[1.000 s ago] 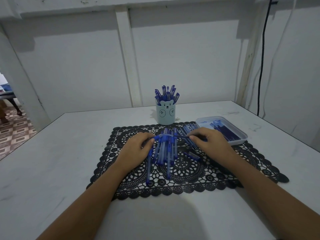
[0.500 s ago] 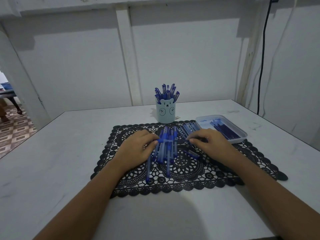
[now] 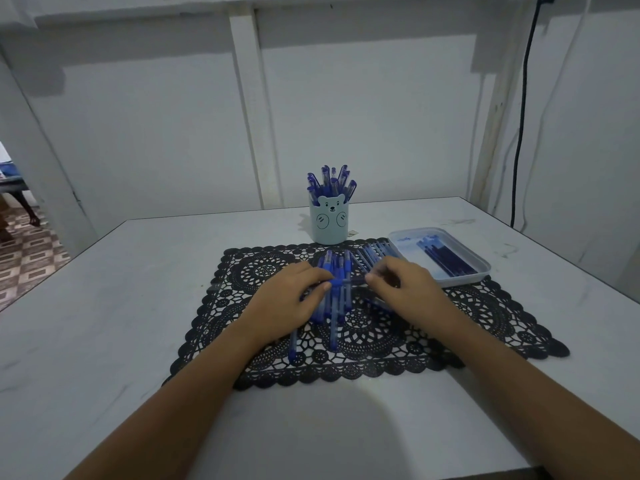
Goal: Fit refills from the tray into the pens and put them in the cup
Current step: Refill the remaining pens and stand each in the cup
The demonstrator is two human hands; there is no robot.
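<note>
A pile of blue pens (image 3: 334, 306) lies on a black lace mat (image 3: 485, 320) in the middle of the table. Above the pile, my left hand (image 3: 287, 303) and my right hand (image 3: 405, 289) hold one blue pen (image 3: 344, 282) crosswise between them, one hand at each end. A pale blue bear cup (image 3: 329, 223) behind the mat stands full of pens. To the right, a white tray (image 3: 481, 271) holds dark blue refills (image 3: 445, 258). More pen parts (image 3: 372, 254) lie between the pile and the tray.
The white table (image 3: 104, 323) ends at a wall behind the cup. A black cable (image 3: 521, 133) hangs down the wall at the right. At the far left a doorway shows a patterned floor (image 3: 24, 258).
Both hands have drawn closer together along the crosswise pen. The view has shifted slightly; the pile, cup and tray stay put.
</note>
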